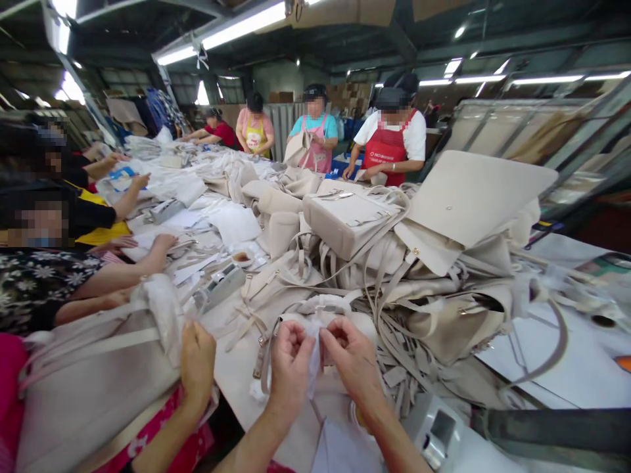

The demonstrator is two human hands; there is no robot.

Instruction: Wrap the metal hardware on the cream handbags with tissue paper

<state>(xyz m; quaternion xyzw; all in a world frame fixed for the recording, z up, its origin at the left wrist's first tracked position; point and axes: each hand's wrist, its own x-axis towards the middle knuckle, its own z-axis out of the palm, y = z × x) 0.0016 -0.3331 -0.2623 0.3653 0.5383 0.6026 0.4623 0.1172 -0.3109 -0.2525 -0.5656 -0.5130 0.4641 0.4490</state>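
My left hand and my right hand are close together at the front of the table, fingertips pinched. Between them hangs a thin white piece of wrapping, crumpled and partly see-through; whether it is paper or plastic I cannot tell. Both hands grip it. Directly behind and below lies a beige bag with a white-wrapped handle. A strap with a metal buckle rests left of my left hand. My fingers cover part of the bag's front.
Beige bags with straps are heaped behind and right, a large flap on top. A grey metal device stands near my right forearm. At left, a co-worker's hand is beside another beige bag. Several co-workers line the table.
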